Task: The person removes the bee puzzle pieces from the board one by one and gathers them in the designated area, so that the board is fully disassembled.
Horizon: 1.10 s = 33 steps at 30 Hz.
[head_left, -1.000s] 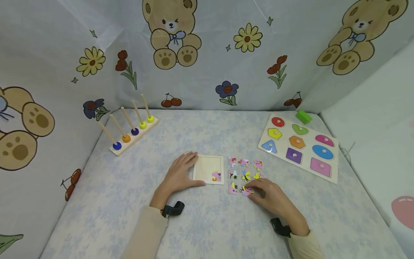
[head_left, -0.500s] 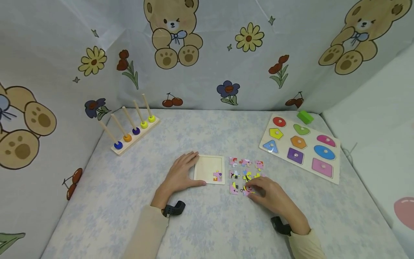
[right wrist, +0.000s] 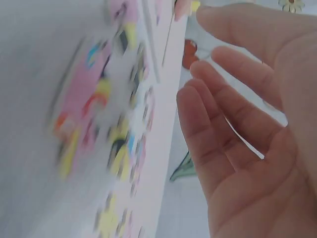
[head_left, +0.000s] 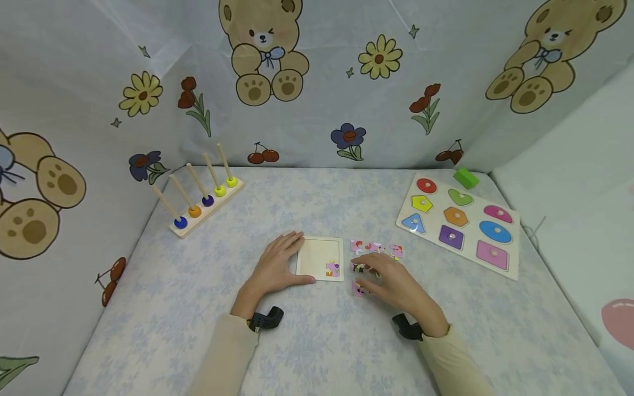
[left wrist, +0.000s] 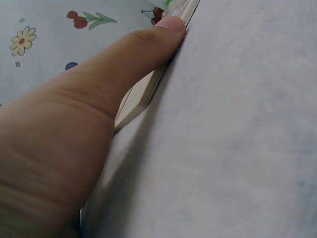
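Observation:
A shallow square wooden puzzle tray (head_left: 312, 256) lies mid-table with one pink jigsaw piece (head_left: 332, 269) in its lower right corner. My left hand (head_left: 275, 268) rests against its left side, straight thumb (left wrist: 143, 47) along the near edge and fingers at the far left corner. Above the loose pieces right of the tray hovers my right hand (head_left: 393, 281). In the right wrist view, its thumb and fingers (right wrist: 195, 119) are apart with nothing visible between them. A pink piece (right wrist: 81, 94) lies below them, blurred. The hand hides several pieces from the head view.
Loose jigsaw pieces (head_left: 375, 247) lie in rows beside the tray. A shape board (head_left: 431, 220) with knobbed pieces lies back right, a green block (head_left: 466, 178) behind it. Back left stands a wooden peg stand (head_left: 203, 212) with coloured beads. Printed cloth hangs behind the table.
My right hand has moved left and slightly away from me, from the lower middle piece to above the left column of pieces. My left hand and the tray stay put.

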Motion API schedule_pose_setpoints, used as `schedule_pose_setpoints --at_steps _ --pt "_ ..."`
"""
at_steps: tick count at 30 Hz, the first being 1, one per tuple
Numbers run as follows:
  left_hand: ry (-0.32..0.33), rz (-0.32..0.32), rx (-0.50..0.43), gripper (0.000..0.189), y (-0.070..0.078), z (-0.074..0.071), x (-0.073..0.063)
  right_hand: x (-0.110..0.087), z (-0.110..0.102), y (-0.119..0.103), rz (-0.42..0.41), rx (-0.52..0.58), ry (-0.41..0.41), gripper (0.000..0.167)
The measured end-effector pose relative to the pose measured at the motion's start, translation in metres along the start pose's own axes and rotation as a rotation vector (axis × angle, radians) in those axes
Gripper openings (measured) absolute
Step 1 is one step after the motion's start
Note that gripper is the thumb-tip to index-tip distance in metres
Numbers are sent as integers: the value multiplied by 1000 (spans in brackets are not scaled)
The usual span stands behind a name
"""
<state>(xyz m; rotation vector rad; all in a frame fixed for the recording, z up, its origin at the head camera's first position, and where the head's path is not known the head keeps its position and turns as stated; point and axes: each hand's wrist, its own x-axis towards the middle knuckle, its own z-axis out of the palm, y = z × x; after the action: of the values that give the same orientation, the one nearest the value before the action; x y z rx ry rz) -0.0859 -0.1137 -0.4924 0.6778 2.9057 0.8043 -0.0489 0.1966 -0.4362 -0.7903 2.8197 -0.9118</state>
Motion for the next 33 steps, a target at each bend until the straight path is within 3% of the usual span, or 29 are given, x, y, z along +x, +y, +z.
schedule_pose_setpoints --at_steps 15,22,33 --pt "12 12 4 111 -3 0 2 40 16 -8 -68 88 -72 43" --pt "-3 11 -9 112 0 -1 0 43 20 -9 -44 68 -110 44" --pt "0 19 -1 111 -2 -1 0 44 28 -11 -71 34 -135 41"
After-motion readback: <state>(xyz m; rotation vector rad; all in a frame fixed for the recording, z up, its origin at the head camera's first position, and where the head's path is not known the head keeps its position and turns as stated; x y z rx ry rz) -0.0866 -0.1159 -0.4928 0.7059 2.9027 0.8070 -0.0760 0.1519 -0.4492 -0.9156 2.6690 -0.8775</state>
